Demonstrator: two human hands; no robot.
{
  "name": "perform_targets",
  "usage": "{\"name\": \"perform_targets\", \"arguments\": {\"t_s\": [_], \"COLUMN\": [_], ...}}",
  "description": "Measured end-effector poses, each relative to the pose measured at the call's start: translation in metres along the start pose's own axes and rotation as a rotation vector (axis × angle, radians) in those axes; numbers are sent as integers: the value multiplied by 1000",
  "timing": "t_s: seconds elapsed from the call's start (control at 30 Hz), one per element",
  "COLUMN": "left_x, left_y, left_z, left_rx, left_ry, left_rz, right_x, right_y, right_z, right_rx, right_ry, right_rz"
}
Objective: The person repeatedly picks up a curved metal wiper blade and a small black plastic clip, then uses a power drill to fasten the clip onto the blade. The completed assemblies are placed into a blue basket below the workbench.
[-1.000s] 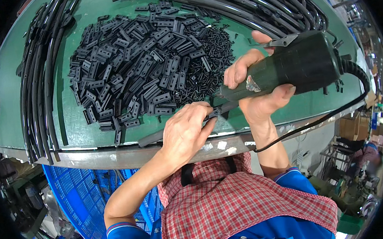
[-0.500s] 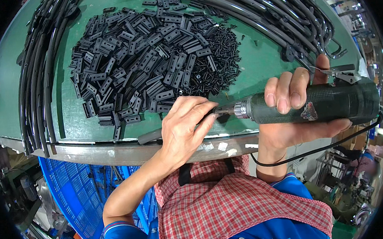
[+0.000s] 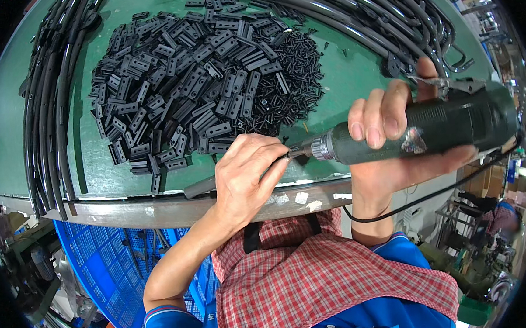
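Dark tube (image 3: 200, 188): lay at the near bench edge (image 3: 112, 182), under our left hand (image 3: 239, 178).
Left hand: clamped on that tube.
Bit (image 3: 303, 151): pointed at our left fingertips; contact unclear.
Right hand (image 3: 388, 115): wrapped round the power driver (image 3: 437, 124).
Power driver: we judged screwdriving underway; next move called for straight bit, steady tube.

The power tool (image 3: 431, 129) looks plastic, its collar (image 3: 322, 147) metal, the tubes (image 3: 63, 117) glossy.

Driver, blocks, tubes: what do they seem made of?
Driver: dark green, probably hard plastic, textured grip area; its collar gleams silvery like bare metal. Blocks: dull black, likely moulded plastic, repeated identical shapes. Tubes: glossy black, perhaps painted metal, bright streaks.
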State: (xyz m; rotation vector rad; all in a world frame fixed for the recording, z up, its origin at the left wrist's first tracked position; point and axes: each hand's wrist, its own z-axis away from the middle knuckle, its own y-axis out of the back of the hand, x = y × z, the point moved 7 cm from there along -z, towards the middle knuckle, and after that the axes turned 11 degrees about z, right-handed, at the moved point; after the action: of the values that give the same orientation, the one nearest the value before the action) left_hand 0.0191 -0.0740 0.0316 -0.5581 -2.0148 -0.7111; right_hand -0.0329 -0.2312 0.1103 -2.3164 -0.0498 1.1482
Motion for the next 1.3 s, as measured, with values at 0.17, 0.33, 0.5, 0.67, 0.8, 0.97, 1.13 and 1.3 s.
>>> {"name": "perform_targets", "arguments": {"t_s": [0.17, 0.33, 0.5, 0.67, 0.8, 0.97, 1.13, 1.3], "left_x": [4, -10, -29, -31, -35, -25, -22, -35], "left_y": [-3, 13, 12, 15, 11, 18, 19, 14], "left_z": [-2, 1, 7, 8, 11, 6, 4, 15], "left_rx": [-61, 80, 250, 227, 236, 224, 180, 206], "left_ry": [-70, 211, 495, 422, 461, 350, 452, 546], "left_rz": [60, 190, 528, 475, 513, 432, 419, 602], "right_x": [0, -11, -10, 2, 20, 44, 34, 3], "right_y": [13, 4, -24, -43, -65, -64, -37, -23], "right_z": [-2, -2, -1, 5, -1, -3, -18, -4], "right_rx": [113, 80, -47, -115, -281, -599, -416, -91], "right_ry": [-44, 15, 15, -66, -231, -537, -162, -19], "right_rz": [-59, 29, 134, 302, 238, 224, -178, 122]}}
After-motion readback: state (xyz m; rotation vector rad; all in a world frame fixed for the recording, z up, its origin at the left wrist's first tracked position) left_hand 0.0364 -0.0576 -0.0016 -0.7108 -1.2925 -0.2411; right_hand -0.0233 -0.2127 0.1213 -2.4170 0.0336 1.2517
